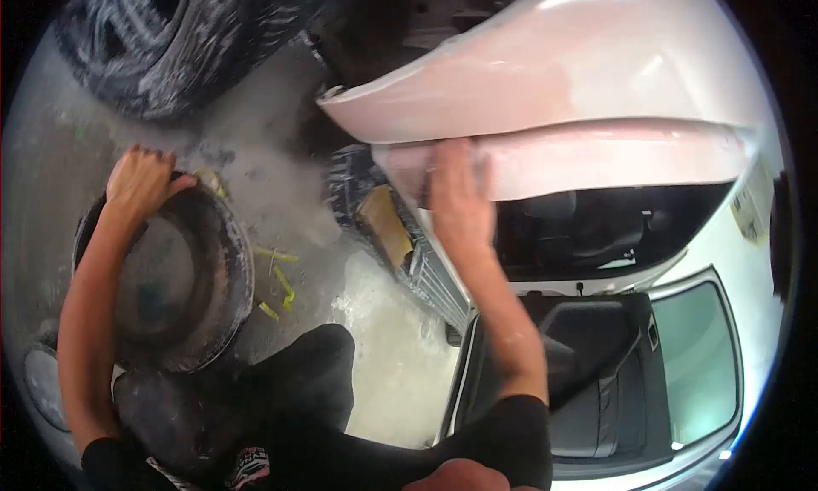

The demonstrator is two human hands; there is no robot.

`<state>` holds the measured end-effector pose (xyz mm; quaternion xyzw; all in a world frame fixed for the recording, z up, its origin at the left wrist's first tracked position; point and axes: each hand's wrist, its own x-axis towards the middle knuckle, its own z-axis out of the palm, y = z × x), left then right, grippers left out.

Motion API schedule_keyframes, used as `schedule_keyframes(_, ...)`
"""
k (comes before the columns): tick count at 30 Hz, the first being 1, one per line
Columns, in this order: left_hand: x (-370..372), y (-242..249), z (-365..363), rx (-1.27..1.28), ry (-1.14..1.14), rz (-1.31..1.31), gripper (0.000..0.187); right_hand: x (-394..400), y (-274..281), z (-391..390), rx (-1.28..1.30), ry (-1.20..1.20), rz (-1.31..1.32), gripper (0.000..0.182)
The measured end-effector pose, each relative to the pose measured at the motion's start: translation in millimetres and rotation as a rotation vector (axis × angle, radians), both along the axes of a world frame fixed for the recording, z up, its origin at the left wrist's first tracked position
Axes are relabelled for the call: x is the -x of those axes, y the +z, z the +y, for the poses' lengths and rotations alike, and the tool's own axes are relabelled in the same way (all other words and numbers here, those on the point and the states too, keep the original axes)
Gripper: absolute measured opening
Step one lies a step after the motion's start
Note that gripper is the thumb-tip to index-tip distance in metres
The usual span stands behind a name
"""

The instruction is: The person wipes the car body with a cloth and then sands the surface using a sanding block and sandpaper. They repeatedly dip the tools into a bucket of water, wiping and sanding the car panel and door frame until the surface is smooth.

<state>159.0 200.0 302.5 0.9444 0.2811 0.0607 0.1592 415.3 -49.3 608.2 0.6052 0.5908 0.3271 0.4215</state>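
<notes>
My left hand (pixel 143 183) is closed over the far rim of a round black tub (pixel 241 265) that stands on the floor, its inside coated with pale grey residue. My right hand (pixel 460 197) lies with fingers stretched out on a narrow pinkish-white car body panel (pixel 562 163), near its left end. Motion slightly blurs those fingers, and whatever is under the palm is hidden. Just beyond runs a larger curved panel (pixel 545 74), also white with pink, dull patches.
Dusty black tyre (pixel 162 65) at the upper left. Yellow tape scraps (pixel 284 287) lie on the concrete floor (pixel 383 346). Beneath the panel sits a plastic-covered item with a tan block (pixel 385 224). An open car door with a window (pixel 699 359) is at lower right.
</notes>
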Motion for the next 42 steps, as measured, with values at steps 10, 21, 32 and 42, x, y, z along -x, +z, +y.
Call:
schedule_keyframes(10, 2, 2, -1, -0.061, 0.000, -0.056, 0.061, 16, 7, 7, -0.113, -0.114, -0.217, 0.061)
schedule_keyframes(21, 6, 7, -4, -0.070, 0.014, -0.071, 0.059, 15, 1, 0, 0.109, -0.025, -0.059, 0.059)
schedule_keyframes(32, 11, -2, -13, -0.147, 0.015, -0.123, 0.061, 6, 7, 0, 0.178, -0.034, 0.032, 0.063)
schedule_keyframes(42, 9, -2, -15, -0.154, 0.025, -0.109, 0.064, -16, 26, -27, 0.102, 0.048, 0.237, 0.069)
